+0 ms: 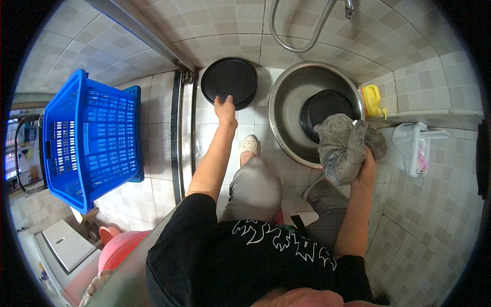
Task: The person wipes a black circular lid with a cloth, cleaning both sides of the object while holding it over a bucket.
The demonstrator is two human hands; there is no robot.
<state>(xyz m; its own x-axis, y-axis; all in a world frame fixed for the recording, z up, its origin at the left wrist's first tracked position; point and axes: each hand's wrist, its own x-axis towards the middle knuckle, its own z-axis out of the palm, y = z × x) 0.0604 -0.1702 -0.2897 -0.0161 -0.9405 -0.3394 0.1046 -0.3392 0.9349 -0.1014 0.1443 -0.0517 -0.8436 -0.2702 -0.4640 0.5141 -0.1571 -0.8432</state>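
Observation:
My left hand (225,110) reaches to the near rim of a stack of black round trays (229,78) on the tiled floor. Its fingertips lie over the rim; whether they grip it is not clear. Bunched in my right hand (368,169) is a thick grey cloth (339,149), held over the near right rim of a large metal basin (282,130). Inside the basin, another black round tray or pan (330,105) sits in cloudy water, partly covered by the cloth.
A yellow plastic jug (371,99) stands right of the basin. Above hangs a metal shower hose (303,48). A metal door track (187,126) runs along the left, with a blue plastic basket (109,134) beyond it. A white wall rack (418,149) is at right.

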